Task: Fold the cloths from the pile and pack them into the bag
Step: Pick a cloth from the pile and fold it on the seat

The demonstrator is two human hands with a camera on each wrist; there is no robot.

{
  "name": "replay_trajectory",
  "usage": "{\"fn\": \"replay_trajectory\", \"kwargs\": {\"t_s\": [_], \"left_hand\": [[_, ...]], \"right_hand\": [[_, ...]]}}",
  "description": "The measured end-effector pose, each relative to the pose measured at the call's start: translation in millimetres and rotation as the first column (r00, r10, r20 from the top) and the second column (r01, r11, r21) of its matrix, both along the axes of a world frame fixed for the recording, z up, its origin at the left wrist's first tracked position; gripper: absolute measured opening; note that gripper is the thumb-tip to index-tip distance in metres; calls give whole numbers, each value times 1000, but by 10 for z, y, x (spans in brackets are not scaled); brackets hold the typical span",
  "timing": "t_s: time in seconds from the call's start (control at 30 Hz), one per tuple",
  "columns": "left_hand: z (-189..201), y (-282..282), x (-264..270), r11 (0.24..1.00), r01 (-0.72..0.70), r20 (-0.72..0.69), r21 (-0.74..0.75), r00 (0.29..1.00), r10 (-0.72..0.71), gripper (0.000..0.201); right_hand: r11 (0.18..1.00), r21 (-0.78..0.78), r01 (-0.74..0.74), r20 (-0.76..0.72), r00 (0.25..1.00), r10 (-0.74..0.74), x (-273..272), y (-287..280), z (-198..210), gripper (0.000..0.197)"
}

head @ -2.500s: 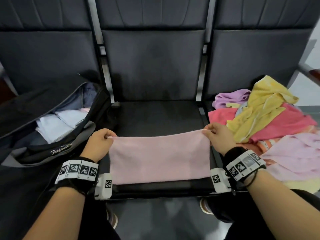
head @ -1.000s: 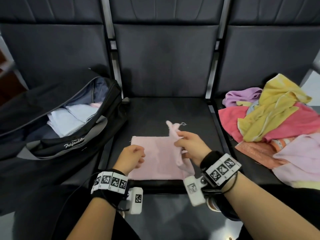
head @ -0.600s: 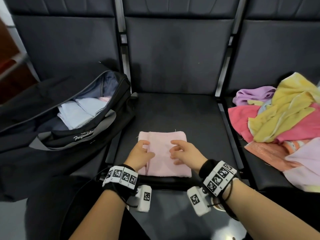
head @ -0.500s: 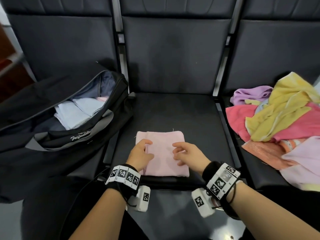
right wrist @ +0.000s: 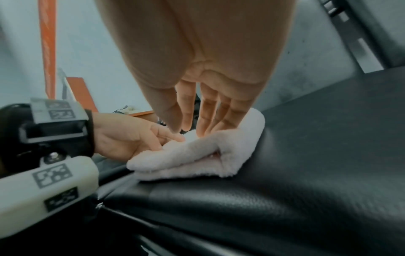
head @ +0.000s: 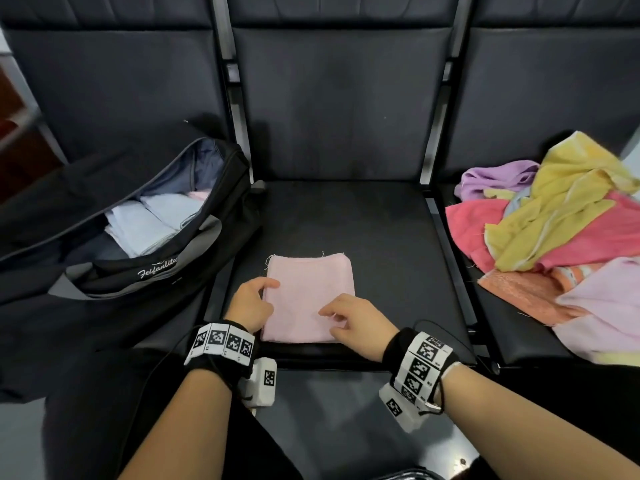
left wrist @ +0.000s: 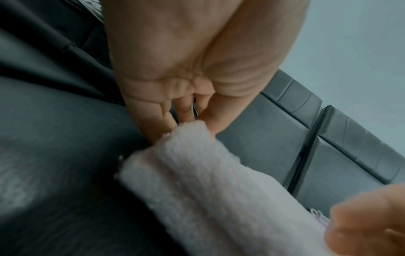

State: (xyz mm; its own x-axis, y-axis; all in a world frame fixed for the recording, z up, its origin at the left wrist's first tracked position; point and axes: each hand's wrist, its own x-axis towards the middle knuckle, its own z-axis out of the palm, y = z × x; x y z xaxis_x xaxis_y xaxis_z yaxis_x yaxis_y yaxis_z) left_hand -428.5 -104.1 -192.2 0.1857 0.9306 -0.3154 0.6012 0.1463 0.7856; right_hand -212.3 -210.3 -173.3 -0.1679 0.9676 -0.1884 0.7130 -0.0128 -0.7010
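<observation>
A pink cloth (head: 310, 296), folded into a small rectangle, lies flat on the middle black seat (head: 388, 237). My left hand (head: 266, 289) is at its left edge; the thumb lies on top and the fingers curl at the edge, pinching it (left wrist: 190, 121). My right hand (head: 332, 313) rests on the cloth's near right part, straight fingertips (right wrist: 186, 124) pressing down on the top layer (right wrist: 197, 155). The open black bag (head: 156, 268) sits on the left seat with pale folded cloths (head: 149, 223) inside. The pile of loose cloths (head: 561, 237) lies on the right seat.
Dark seat backs (head: 339, 105) rise close behind all three seats. Metal frame bars (head: 446, 244) divide the seats. The bag's flap (head: 86, 188) lies open toward the back left. My legs are below the seat's front edge (head: 332, 362).
The long pink strip was folded over from the right into a small rectangle. Since then my left hand slid to its left edge and my right hand drew back toward the near side.
</observation>
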Motion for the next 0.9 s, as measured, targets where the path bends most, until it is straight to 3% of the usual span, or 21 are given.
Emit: {"fn": "replay_trajectory", "kwargs": {"t_s": [0.2,0.3,0.37,0.47,0.57,0.63,0.7,0.77,0.9], "left_hand": [[4,60,-2,999,17,-28,43,999,-16,60],[1,22,-6,997,4,-149,72,989,7,59],[9,-27,8,986,6,-232,168,972,33,59],[79,-134,103,944,163,-337,287,940,-60,52],[153,-289,261,927,331,-407,176,882,-238,43],[178,-401,346,897,437,-532,69,777,-337,42],[171,-475,396,876,482,-618,7,691,-375,54],[161,-499,422,873,488,-650,-8,661,-375,65],[102,-487,423,865,502,-696,25,630,-345,54]], "right_hand": [[997,53,-54,41,998,52,-8,-41,-12,39],[985,100,-143,220,968,119,5,-37,-21,37],[963,146,-227,402,903,152,-9,-41,-41,32],[949,111,-296,542,818,191,-69,-62,-121,35],[949,103,-299,586,789,185,-114,-76,-193,38],[945,136,-298,611,776,157,-123,-80,-200,36],[945,169,-279,613,781,121,-121,-68,-205,34],[958,176,-227,563,822,91,-109,-16,-202,29],[996,80,-33,273,962,10,7,95,-94,32]]}}
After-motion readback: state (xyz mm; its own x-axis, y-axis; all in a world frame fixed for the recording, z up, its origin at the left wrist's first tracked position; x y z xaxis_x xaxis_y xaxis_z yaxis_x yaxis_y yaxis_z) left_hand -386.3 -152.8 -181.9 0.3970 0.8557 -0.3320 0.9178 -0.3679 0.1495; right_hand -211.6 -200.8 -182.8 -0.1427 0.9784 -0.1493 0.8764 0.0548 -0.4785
